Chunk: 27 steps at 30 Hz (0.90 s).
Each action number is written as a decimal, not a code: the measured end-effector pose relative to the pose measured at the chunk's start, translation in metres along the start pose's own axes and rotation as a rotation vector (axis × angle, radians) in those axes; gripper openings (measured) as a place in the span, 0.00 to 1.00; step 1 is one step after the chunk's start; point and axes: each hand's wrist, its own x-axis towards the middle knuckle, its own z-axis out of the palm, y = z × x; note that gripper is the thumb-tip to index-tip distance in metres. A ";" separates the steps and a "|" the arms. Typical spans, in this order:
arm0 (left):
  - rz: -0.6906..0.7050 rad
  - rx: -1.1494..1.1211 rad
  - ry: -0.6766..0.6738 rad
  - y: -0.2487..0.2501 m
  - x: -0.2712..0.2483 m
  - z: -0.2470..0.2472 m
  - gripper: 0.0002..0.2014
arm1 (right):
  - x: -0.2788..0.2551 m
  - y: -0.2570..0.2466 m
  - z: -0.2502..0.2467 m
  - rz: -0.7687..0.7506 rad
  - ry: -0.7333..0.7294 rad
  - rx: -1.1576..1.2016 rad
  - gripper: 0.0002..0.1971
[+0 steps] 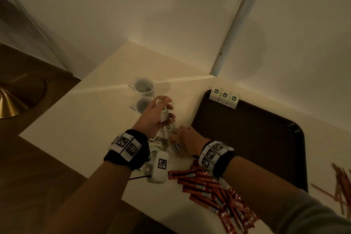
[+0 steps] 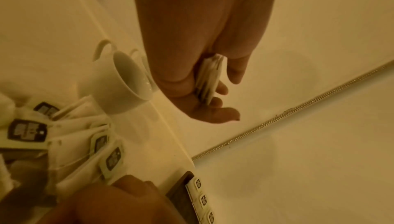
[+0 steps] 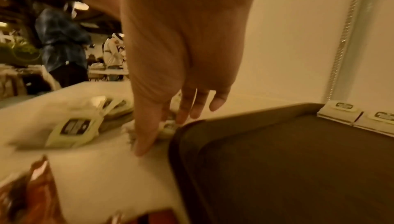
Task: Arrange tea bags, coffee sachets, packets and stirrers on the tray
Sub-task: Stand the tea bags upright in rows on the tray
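Observation:
My left hand (image 1: 167, 114) hovers above the table and grips a small stack of white tea bags (image 2: 210, 79) between thumb and fingers. Below it lies a loose pile of tea bags (image 1: 165, 138) with dark labels. My right hand (image 3: 162, 135) reaches into that pile beside the left edge of the dark brown tray (image 1: 247, 148). Its thumb and fingers pinch one tea bag (image 3: 168, 127) on the table. Three tea bags (image 1: 224, 98) stand in a row in the tray's far left corner. Red coffee sachets (image 1: 209, 186) lie heaped near my right forearm. Brown stirrers (image 1: 340, 186) lie right of the tray.
Two white cups (image 1: 144, 86) stand on the white table just beyond my left hand. Walls close the table's far side and corner. A brass lamp base (image 1: 11, 100) sits off to the left. People stand in the background (image 3: 61, 45) of the right wrist view.

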 end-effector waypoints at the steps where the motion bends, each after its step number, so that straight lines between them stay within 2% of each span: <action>1: 0.007 0.008 0.004 0.001 0.000 0.000 0.05 | 0.002 -0.003 0.002 0.002 0.017 -0.029 0.25; 3: 0.034 0.027 0.012 0.003 -0.002 -0.003 0.06 | 0.004 -0.004 0.002 0.006 0.037 -0.060 0.24; 5: 0.064 0.077 0.025 0.005 -0.005 -0.007 0.07 | 0.004 -0.004 -0.004 0.005 0.043 -0.024 0.17; 7: 0.096 0.196 0.046 0.005 -0.005 -0.014 0.09 | 0.002 -0.003 -0.016 0.021 0.040 0.123 0.13; 9: 0.124 0.368 0.036 0.003 -0.004 -0.021 0.09 | -0.003 0.002 -0.034 0.030 0.071 0.299 0.17; 13: 0.122 0.672 -0.077 0.002 -0.006 -0.018 0.10 | -0.018 0.016 -0.084 -0.061 0.272 0.565 0.16; 17: 0.173 0.475 -0.081 0.005 -0.008 0.002 0.05 | -0.032 0.035 -0.123 -0.058 0.386 0.651 0.19; 20: 0.193 0.273 -0.066 0.009 -0.008 0.014 0.02 | -0.043 0.051 -0.141 -0.017 0.481 0.878 0.12; 25: 0.275 0.176 -0.138 0.017 -0.008 0.034 0.10 | -0.067 0.060 -0.162 -0.001 0.645 0.828 0.05; 27: 0.313 0.161 -0.132 0.019 -0.007 0.042 0.09 | -0.077 0.059 -0.168 0.005 0.694 0.811 0.06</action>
